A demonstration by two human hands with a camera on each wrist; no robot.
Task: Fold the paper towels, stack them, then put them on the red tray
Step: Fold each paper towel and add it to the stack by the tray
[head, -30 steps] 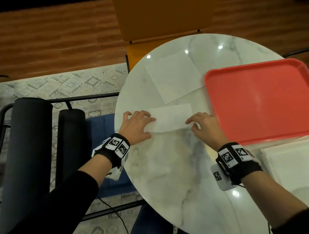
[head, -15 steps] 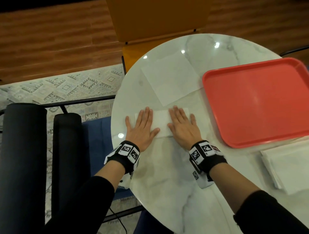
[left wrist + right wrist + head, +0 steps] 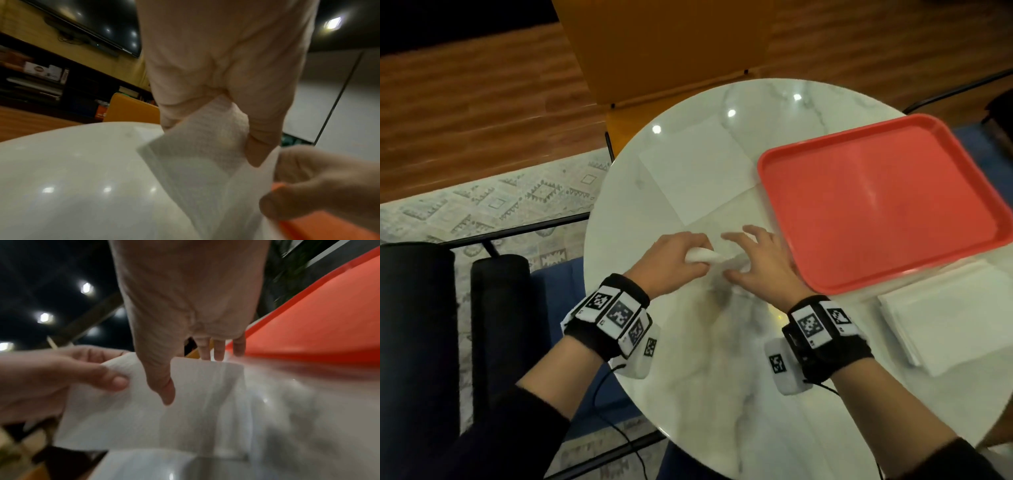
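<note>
Toward the left edge of the round marble tabletop [image 3: 705, 359], the left hand [image 3: 671, 260] is seen with its fingers [image 3: 265, 146] curled around the left end of a folded paper towel [image 3: 709, 257], which is pinched between thumb and fingers and lifted over toward the right. The right end of that towel is pinned flat against the tabletop by the right hand [image 3: 760, 263], whose fingers [image 3: 220, 350] are spread and nearly straight, with the thumb pressed down on the sheet; nothing is gripped by this hand. The two hands are nearly touching above the towel. Behind them, toward the far edge of the tabletop, an unfolded paper towel [image 3: 698, 171] is laid flat, its right corner just beside the red tray. The red tray [image 3: 876, 205] is set on the right part of the tabletop, its near left corner close to the right hand; no towels are seen in it. At the right edge, in front of the tray, a stack of white paper towels [image 3: 948, 318] is lying. Black bands with printed markers are worn on both wrists.
</note>
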